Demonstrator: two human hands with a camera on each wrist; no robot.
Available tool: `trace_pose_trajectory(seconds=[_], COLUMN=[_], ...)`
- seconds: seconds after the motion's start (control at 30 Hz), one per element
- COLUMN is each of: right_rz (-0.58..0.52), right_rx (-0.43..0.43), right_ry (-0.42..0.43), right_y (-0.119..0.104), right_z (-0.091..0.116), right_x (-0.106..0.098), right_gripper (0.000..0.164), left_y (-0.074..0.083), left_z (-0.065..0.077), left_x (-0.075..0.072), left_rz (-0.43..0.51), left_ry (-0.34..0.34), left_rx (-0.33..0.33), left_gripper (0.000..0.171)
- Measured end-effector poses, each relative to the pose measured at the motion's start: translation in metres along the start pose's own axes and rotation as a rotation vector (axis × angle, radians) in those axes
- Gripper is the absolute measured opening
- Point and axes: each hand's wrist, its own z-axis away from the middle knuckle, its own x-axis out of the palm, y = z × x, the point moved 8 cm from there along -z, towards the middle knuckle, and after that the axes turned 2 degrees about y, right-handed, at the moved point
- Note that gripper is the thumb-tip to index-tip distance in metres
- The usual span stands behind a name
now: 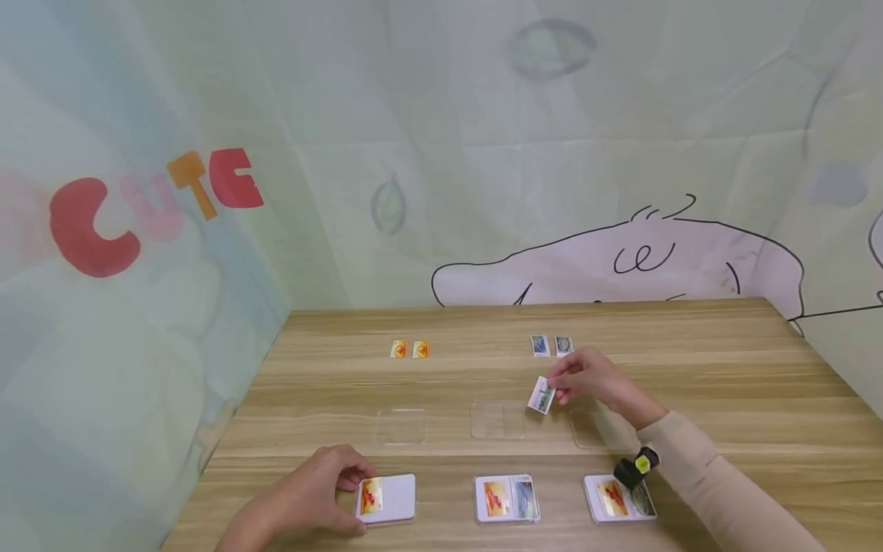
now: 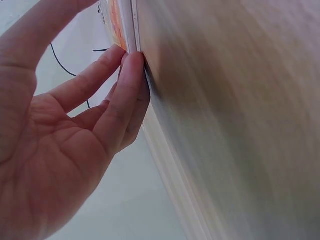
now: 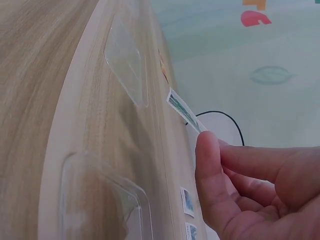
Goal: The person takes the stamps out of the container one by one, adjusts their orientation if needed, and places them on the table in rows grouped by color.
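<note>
My right hand point(image 1: 589, 379) pinches a small green-and-white stamp point(image 1: 541, 395) between thumb and index finger, tilted above the table. In the right wrist view the same stamp point(image 3: 184, 110) juts out from the fingertips. At the lower left, my left hand point(image 1: 313, 491) holds the left side of a white card in a shallow clear case point(image 1: 398, 498), fingers at its far edge and thumb at its near corner. One orange-red stamp point(image 1: 372, 496) lies on that card's left half. In the left wrist view, fingertips point(image 2: 132, 65) touch the case's edge.
Two more white-card cases, middle point(image 1: 507, 517) and right point(image 1: 596, 512), each bear two stamps. Behind lie clear plastic lids, left point(image 1: 402, 426), middle point(image 1: 498, 421) and right point(image 1: 586, 429). Orange stamps point(image 1: 398, 349) and blue-green stamps point(image 1: 540, 346) lie farther back. A patterned curtain point(image 1: 414, 153) surrounds the wooden table.
</note>
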Motion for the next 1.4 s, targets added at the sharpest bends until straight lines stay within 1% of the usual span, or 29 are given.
trace_pose_trajectory(seconds=[0.3, 0.43, 0.7, 1.0, 1.2, 1.4], right_rz=[0.024, 0.022, 0.036, 0.021, 0.027, 0.024], right_rx=[0.002, 0.011, 0.018, 0.018, 0.008, 0.003], right_ry=[0.020, 0.028, 0.051, 0.048, 0.043, 0.038], right_y=[0.005, 0.007, 0.005, 0.008, 0.007, 0.008], right_z=[0.001, 0.000, 0.003, 0.003, 0.004, 0.004], right_x=[-0.011, -0.017, -0.025, -0.033, -0.037, -0.040], right_gripper=[0.012, 0.013, 0.015, 0.015, 0.016, 0.019], left_y=[0.001, 0.001, 0.002, 0.001, 0.000, 0.001], left_z=[0.001, 0.001, 0.000, 0.000, 0.001, 0.001], left_x=[0.000, 0.000, -0.001, -0.001, -0.001, -0.001], left_rz=[0.020, 0.009, 0.013, 0.022, 0.031, 0.023], left_ry=[0.003, 0.006, 0.009, 0.000, -0.005, 0.003], left_rx=[0.011, 0.009, 0.015, -0.007, 0.001, 0.005], left_gripper=[0.053, 0.052, 0.053, 0.054, 0.053, 0.054])
